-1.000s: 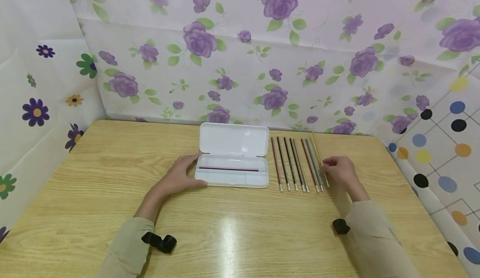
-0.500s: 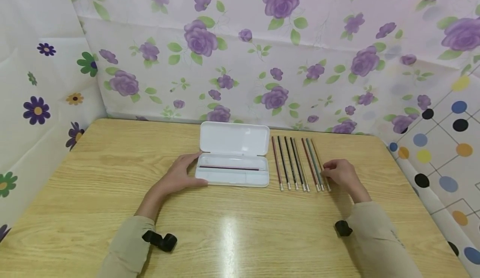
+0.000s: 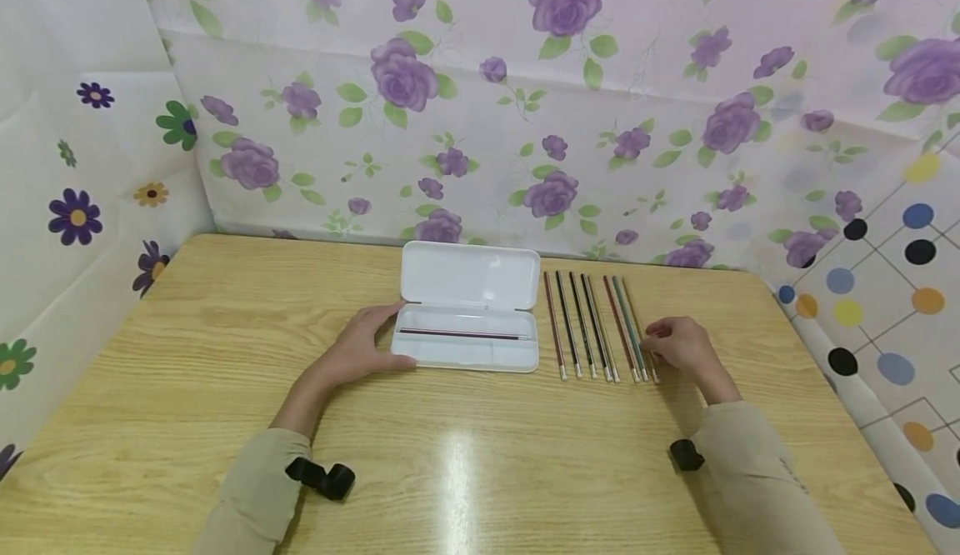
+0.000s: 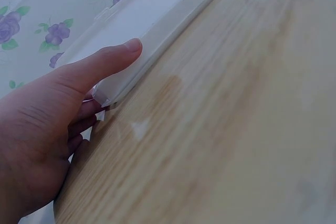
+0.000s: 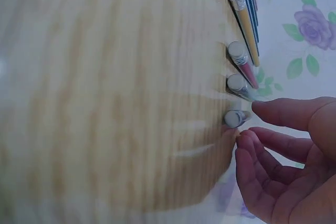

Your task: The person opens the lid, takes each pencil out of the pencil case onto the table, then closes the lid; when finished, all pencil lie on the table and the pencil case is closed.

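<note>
My left hand point(image 3: 362, 348) holds the left end of an open white pencil case point(image 3: 517, 358), its thumb at the front corner and its fingers at the back. Lying lengthwise in the case is one dark red striped pencil point(image 3: 457, 334). My right hand point(image 3: 681, 347) is at the rightmost pencil point(image 3: 632, 298), a tan one, thumb and fingertips pinching it near its eraser end point(image 5: 234, 118). Just left of that pencil lie a teal pencil point(image 3: 624, 309) and a dark red pencil point(image 3: 617, 309), side by side. In the left wrist view the left thumb point(image 4: 122, 55) presses the case's side.
Several more pencils point(image 3: 573, 313), erasers toward me, lie in a row between the case and the right hand. The wooden table point(image 3: 450, 472) meets a floral sheet point(image 3: 465, 122) at the back. A dotted sheet point(image 3: 885, 313) hangs on the right.
The tan pencil has come down from a raised tilt to lie beside the teal one, its eraser end nearer me and slightly left. The left hand stays on the case.
</note>
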Demonstrator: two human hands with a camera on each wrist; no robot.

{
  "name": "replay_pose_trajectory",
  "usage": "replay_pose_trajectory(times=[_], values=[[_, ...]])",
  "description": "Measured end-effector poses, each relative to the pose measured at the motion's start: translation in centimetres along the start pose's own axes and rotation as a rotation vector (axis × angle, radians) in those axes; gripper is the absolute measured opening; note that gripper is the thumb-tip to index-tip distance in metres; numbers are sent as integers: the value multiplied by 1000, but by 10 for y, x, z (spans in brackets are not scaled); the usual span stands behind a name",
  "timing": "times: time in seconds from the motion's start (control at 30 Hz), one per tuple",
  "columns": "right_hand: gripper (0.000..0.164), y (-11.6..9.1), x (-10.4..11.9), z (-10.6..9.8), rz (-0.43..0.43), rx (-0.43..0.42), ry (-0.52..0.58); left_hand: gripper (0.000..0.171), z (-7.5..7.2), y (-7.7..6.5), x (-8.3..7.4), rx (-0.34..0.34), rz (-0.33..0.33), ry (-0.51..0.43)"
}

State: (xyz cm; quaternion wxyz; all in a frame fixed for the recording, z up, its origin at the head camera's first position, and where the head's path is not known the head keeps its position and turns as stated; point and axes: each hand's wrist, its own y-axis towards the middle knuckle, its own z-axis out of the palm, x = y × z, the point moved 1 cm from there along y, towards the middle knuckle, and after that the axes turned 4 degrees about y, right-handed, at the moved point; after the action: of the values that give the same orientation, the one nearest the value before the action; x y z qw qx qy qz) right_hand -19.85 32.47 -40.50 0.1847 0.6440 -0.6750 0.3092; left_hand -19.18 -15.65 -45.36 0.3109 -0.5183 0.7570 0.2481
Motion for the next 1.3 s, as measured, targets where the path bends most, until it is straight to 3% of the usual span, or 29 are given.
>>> replay_pose_trajectory(times=[0.3,0.5,0.9,1.3], values=[[37,3,16,0,-46,-61,-41,99,0,-1,-1,1,-8,-24],[37,7,42,10,-144,-55,-44,98,1,-1,-1,-1,-5,-22],[27,17,99,57,-438,100,-62,100,0,0,1,-2,-3,-18],[18,27,137,101,-483,229,-31,99,1,1,2,-7,8,-5]])
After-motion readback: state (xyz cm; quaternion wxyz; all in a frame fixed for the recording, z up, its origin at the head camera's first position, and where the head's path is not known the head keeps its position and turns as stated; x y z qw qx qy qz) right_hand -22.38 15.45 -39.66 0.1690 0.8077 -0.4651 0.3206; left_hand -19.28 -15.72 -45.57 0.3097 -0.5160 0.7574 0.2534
